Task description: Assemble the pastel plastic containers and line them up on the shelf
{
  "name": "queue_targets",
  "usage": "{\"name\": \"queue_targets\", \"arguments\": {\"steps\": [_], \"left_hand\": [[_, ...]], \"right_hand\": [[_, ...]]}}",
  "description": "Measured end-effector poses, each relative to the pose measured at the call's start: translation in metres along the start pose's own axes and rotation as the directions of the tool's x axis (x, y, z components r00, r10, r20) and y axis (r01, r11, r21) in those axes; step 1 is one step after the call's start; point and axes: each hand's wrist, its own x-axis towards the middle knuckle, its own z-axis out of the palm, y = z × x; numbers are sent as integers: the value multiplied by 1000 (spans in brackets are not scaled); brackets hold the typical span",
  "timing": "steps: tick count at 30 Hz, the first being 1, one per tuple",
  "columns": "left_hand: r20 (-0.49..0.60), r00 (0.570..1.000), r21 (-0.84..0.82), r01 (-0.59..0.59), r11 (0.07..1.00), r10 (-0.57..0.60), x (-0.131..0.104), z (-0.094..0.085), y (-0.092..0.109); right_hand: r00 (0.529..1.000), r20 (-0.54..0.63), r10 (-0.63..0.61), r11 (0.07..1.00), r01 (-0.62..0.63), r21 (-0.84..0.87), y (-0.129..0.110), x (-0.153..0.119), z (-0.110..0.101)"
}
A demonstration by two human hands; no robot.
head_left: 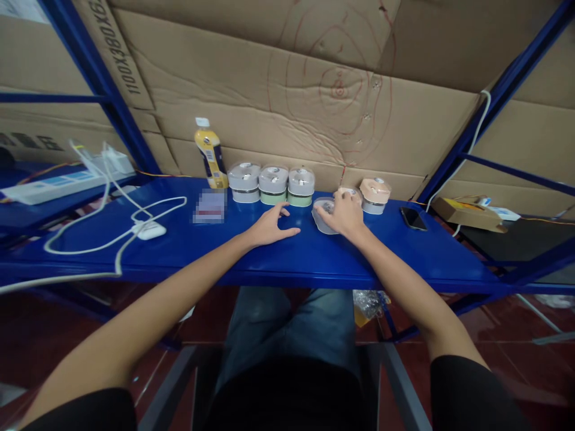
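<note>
My right hand (347,215) is curled over a low grey translucent container (326,226) on the blue table, with the thumb on its left part. The fingers hide much of it. Just behind those fingers a peach-coloured container (354,195) shows in part, and to the right stands a peach-topped container (375,193) with a grey base. My left hand (271,227) is open above the table, thumb and fingers apart, holding nothing. Beyond it, in a row, stand a grey lidded container (245,183) and two grey-and-green lidded containers (273,185), (300,187).
A yellow bottle (211,157) stands left of the row, near a blurred-out packet (209,206). Further left lie a white cable with a plug (149,230) and a power strip (67,184). At right are a phone (413,218) and an open carton (469,215). Cardboard (224,90) backs the table.
</note>
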Motion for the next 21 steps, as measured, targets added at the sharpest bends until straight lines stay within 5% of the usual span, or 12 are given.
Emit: {"name": "queue_targets", "arguments": {"steps": [4, 8, 11, 15, 21], "left_hand": [[-2, 1000, -58, -29, 998, 29, -1, -2, 3], [20, 998, -114, -63, 991, 66, 0, -3, 2], [44, 991, -171, -116, 978, 125, 1, -1, 1], [120, 976, -189, -158, 969, 183, -2, 0, 2], [102, 973, -105, -196, 975, 207, -6, -4, 9]], "right_hand": [[982, 178, 67, 997, -74, 31, 6, 4, 1], [878, 381, -289, 949, 211, 234, 10, 4, -12], [814, 364, -453, 872, 319, 373, -1, -3, -16], [804, 318, -502, 845, 378, 377, -22, -14, -10], [895, 136, -425, 798, 299, 523, -13, -9, -8]]}}
